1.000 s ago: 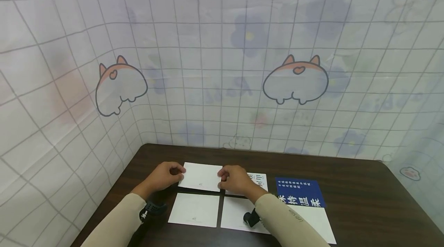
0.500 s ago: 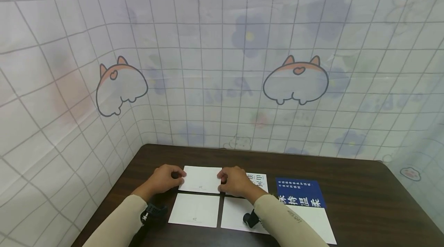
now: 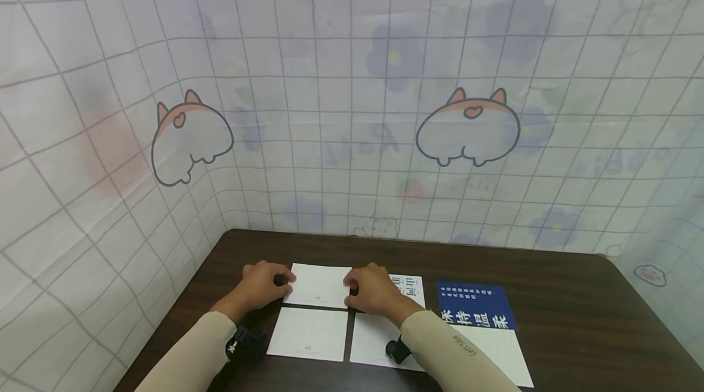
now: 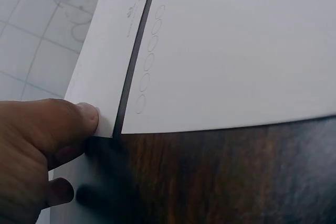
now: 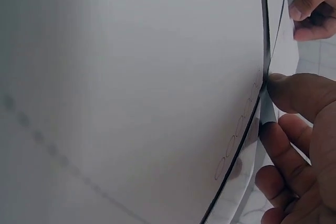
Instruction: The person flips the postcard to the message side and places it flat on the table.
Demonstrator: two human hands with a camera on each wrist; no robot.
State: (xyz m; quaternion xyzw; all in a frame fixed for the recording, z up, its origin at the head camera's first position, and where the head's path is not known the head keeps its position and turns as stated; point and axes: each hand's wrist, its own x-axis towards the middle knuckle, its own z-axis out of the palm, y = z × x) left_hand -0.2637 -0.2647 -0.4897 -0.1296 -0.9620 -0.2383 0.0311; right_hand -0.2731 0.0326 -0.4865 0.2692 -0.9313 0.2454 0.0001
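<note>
The plain white rectangular paper card (image 3: 319,285) lies on the dark brown wooden tabletop (image 3: 577,294) between the hands, long axis left to right, the left hand (image 3: 263,285) pinching its left edge and the right hand (image 3: 373,288) pinching its right edge, both equally near.

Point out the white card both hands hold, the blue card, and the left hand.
white card (image 3: 321,285), head view, bare middle of its face
blue card (image 3: 475,305), head view, centre of its printed face
left hand (image 3: 263,285), head view, back of the hand
</note>
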